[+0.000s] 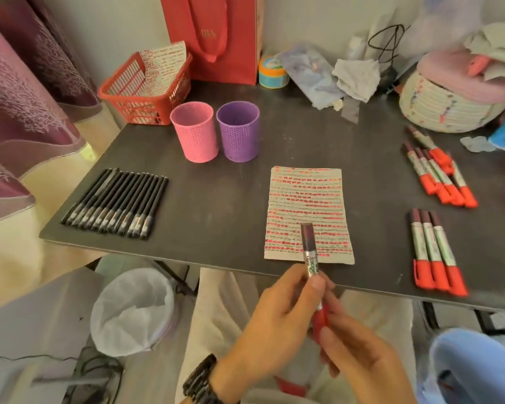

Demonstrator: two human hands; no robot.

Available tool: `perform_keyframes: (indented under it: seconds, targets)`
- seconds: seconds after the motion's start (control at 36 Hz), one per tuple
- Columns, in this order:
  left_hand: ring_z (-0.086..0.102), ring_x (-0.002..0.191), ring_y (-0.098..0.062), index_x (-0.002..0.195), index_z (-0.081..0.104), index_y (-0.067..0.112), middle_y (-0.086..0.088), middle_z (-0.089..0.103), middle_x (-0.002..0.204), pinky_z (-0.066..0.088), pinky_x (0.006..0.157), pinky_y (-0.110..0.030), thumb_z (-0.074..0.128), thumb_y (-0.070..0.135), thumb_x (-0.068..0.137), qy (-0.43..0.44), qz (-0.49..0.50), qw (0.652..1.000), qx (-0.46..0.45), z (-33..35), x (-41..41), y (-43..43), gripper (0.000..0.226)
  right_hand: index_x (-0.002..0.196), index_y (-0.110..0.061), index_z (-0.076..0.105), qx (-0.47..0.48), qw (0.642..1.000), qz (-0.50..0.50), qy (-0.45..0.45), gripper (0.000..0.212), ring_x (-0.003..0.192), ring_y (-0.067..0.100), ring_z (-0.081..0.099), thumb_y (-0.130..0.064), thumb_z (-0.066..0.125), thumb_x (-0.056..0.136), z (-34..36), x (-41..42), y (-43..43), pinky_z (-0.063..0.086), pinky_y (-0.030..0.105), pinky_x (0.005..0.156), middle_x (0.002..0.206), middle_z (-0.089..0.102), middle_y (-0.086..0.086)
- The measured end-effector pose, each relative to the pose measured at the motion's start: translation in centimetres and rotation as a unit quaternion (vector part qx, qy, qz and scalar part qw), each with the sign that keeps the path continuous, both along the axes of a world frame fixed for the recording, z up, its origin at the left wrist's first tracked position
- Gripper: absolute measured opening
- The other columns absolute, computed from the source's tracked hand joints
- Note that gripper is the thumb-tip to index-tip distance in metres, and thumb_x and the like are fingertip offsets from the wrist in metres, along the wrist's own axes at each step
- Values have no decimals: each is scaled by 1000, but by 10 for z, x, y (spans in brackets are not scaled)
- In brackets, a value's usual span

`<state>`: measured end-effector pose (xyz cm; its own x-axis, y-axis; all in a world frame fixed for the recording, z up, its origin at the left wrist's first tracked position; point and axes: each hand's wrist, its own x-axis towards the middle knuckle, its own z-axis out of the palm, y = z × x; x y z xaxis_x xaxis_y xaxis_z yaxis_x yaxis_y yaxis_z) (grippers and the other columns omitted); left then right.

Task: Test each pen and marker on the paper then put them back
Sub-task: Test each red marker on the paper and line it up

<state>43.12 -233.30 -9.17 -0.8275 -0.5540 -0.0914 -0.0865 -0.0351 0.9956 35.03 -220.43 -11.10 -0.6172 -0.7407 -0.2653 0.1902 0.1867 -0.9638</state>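
Note:
I hold one red-capped marker [310,252] upright over the table's near edge. My left hand [277,310] grips its silver barrel, and my right hand [359,357] grips its red cap end. Just beyond lies the paper [306,196], covered in rows of red strokes. Three markers [435,252] lie side by side at the right front, and several more markers [438,173] lie further back on the right. A row of several black pens [117,202] lies at the left. A pink cup [195,132] and a purple cup [238,131] stand behind the paper, to its left.
A red basket [134,94] with a marked sheet sits at the back left beside a red bag [216,36]. Clutter and a woven basket [440,106] fill the back right. A lined bin [134,310] stands on the floor below the dark table [216,199].

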Motion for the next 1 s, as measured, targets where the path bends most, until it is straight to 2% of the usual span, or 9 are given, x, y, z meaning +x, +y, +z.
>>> perform_keyframes:
  seconds: [0.14, 0.25, 0.36, 0.5, 0.64, 0.78, 0.86, 0.92, 1.0]
  targets:
    - [50, 61, -8, 102, 63, 38, 9, 57, 68, 44, 63, -22, 45, 66, 92, -28, 30, 999, 17, -26, 5, 10, 35, 81, -41, 70, 81, 993, -37, 82, 20, 73, 10, 67, -55, 60, 70, -4, -15, 11, 50, 24, 67, 82, 74, -4]
    - [49, 65, 1, 110, 64, 39, 24, 57, 71, 40, 66, -16, 46, 63, 97, -72, -71, 995, 16, -42, 8, 13, 33, 99, -50, 68, 76, 994, -28, 68, 21, 94, 7, 69, -64, 55, 89, -7, -26, 12, 51, 27, 76, 104, 73, -15]
    - [54, 72, 13, 120, 65, 38, 33, 60, 78, 40, 70, -7, 40, 52, 105, -94, -133, 987, -2, -40, 6, 19, 32, 99, -47, 72, 39, 998, -15, 41, 22, 97, 8, 71, -49, 51, 92, -6, -23, 4, 56, 21, 82, 102, 76, -11]
    - [46, 52, -3, 60, 59, 27, 8, 50, 53, 37, 58, -16, 25, 65, 100, -196, -26, 979, -51, -48, -4, 18, 64, 87, -31, 72, -36, 986, -159, 20, 28, 99, 22, 70, -43, 50, 100, -7, -22, -8, 54, 39, 91, 96, 75, 1]
    - [54, 50, -8, 58, 59, 26, 7, 58, 49, 39, 55, -20, 30, 46, 107, -203, 21, 972, -113, -49, -13, 25, 60, 89, -13, 61, -176, 935, -211, -224, 26, 79, 21, 66, -36, 53, 96, 0, -8, -18, 55, 33, 74, 78, 65, 6]
    - [59, 52, -18, 57, 60, 24, 3, 61, 51, 48, 60, -40, 12, 70, 90, -211, 51, 963, -159, -46, -22, 35, 75, 75, -16, 57, -224, 896, -248, -292, 25, 63, 15, 53, -29, 50, 95, 6, -2, -21, 45, 28, 58, 67, 50, 0]
    - [52, 44, -13, 54, 61, 38, 11, 55, 43, 41, 53, -31, 11, 71, 87, -199, 49, 956, -210, -46, -22, 38, 68, 58, -20, 41, -222, 867, -285, -343, 39, 50, 14, 33, -31, 58, 91, 11, -12, -21, 36, 29, 56, 55, 32, -3]
    - [55, 44, -9, 56, 63, 41, 15, 55, 42, 40, 52, -24, 14, 68, 90, -184, 34, 961, -201, -44, -22, 39, 65, 52, -21, 31, -196, 879, -287, -328, 45, 44, 15, 23, -26, 60, 86, 14, -21, -21, 30, 29, 50, 48, 23, -3]
    - [58, 46, -13, 55, 62, 16, 8, 59, 44, 46, 57, -33, 16, 64, 91, -166, 21, 971, -169, -37, -28, 39, 75, 48, -21, 25, -198, 901, -250, -293, 46, 41, 17, 12, -22, 58, 81, 21, -34, -22, 21, 31, 45, 43, 15, -3]
